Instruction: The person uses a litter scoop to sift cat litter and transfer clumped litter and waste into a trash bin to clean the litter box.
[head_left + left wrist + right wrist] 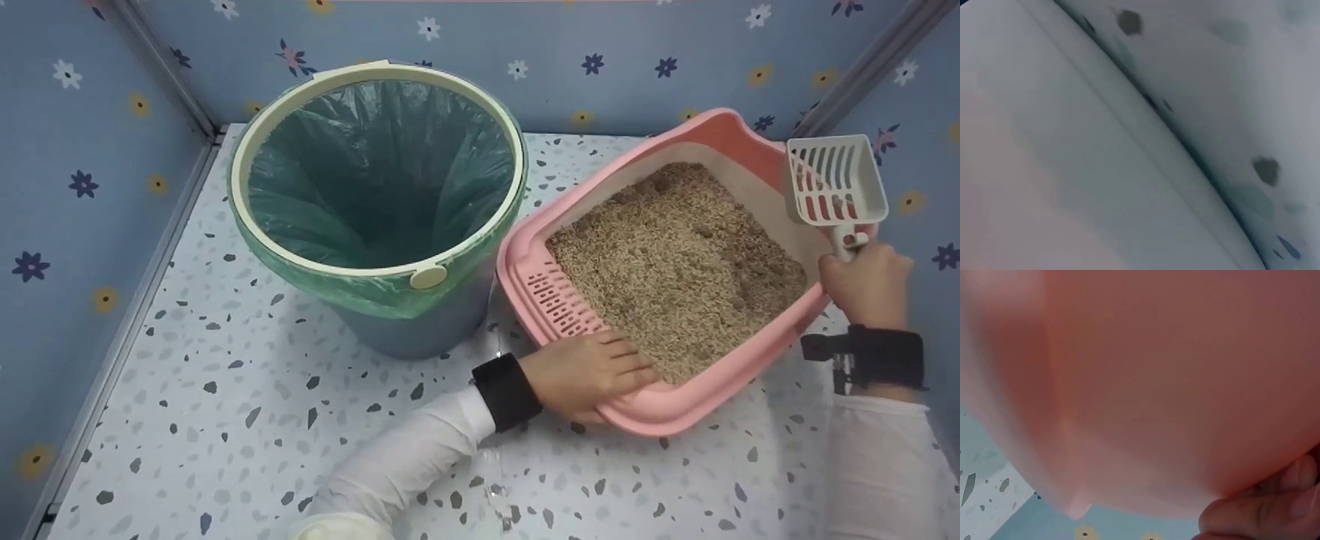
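Observation:
A pink litter box (555, 225) holds brown, grainy litter (675, 262), and slots pierce its left ledge. My left hand (592, 375) grips the box's near rim, fingers laid over the edge and the thumb side outside. In my right hand (870, 281) is the handle of a pale grey slotted litter scoop (862, 180), its head upright above the box's right corner. The right wrist view shows curled fingers (1264, 512) against the box's pink outer wall (1145, 382); whether they also hold the rim I cannot tell. Pale plastic (1100, 169) fills much of the left wrist view.
Left of the box stands a round bin (420, 330) with a cream rim, lined with a green bag (390, 187). Both stand on a speckled white surface (247, 420). Blue flowered panels (555, 67) enclose the back and sides.

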